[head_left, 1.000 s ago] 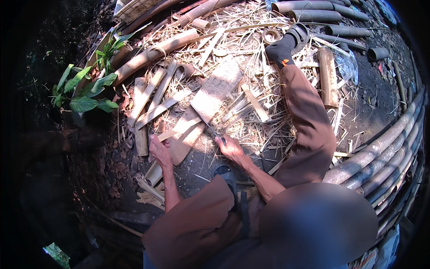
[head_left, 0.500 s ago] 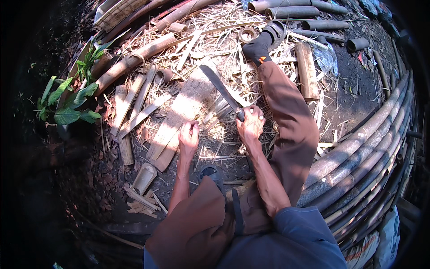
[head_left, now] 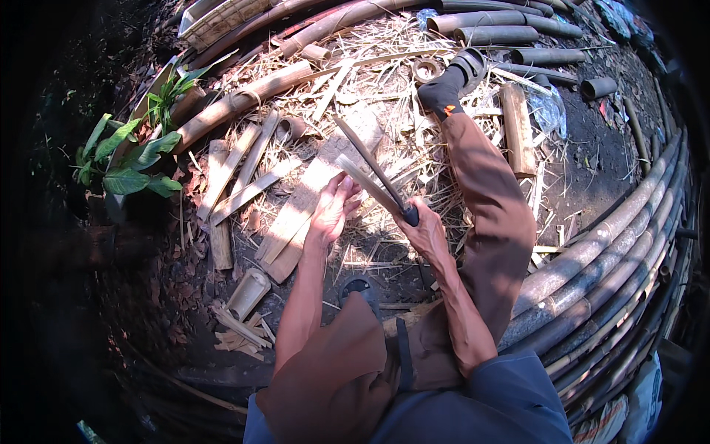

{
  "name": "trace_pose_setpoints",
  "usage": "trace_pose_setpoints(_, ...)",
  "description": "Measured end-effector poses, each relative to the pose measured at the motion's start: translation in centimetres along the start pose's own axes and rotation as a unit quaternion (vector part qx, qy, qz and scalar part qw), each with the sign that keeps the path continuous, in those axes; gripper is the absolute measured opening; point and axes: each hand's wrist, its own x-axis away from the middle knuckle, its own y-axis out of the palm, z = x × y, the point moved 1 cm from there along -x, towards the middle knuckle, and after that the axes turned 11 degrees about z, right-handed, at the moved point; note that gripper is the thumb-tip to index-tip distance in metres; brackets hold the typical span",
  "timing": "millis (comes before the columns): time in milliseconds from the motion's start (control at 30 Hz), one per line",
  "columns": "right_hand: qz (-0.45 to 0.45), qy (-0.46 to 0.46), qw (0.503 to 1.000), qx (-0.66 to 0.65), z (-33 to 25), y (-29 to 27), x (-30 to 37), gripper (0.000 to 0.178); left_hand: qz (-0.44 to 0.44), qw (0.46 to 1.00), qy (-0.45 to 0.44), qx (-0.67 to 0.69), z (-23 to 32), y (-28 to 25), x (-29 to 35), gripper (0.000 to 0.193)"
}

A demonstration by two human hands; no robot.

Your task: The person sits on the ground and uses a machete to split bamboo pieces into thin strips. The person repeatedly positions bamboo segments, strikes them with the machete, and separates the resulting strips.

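My right hand is closed round the dark handle of a machete, whose long blade slants up and to the left. A pale split bamboo piece lies alongside the blade, its near end at the same hand. Close to the far end of that piece is my left hand, palm partly turned up and fingers apart; whether a fingertip touches the bamboo I cannot tell. Under and beyond the left hand, a flat wooden board lies on the ground in patchy sunlight.
Bamboo shavings cover the ground ahead. Split bamboo slats and a leafy plant are at left. Long bamboo poles curve along the right. A halved bamboo length lies beside my outstretched leg. Cut tubes lie at the back.
My left hand has moved forward and opened from a pinch, coming close to the blade. The machete has tilted and shifted slightly, and the bamboo piece now shows raised beside it.
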Motion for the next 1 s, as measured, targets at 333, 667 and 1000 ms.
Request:
trace_pose_setpoints(333, -0.138, 0.048, 0.983, -0.109, 1.5, 2.7, 2.4, 0.06, -0.008, 0.988, 0.081, -0.129, 5.0, -1.8, 4.9, 0.024)
trace_pose_setpoints(667, -0.093, 0.033, 0.985, -0.139, 1.6, 6.1, 1.7, 0.061, 0.12, 0.949, 0.176, -0.232, 2.9, -2.6, 7.3, 0.025)
trace_pose_setpoints(1000, -0.07, -0.048, 0.996, -0.035, 0.1, 5.7, 5.1, 0.042, 0.385, 0.877, 0.269, -0.1, 2.9, -9.1, 4.2, 0.035)
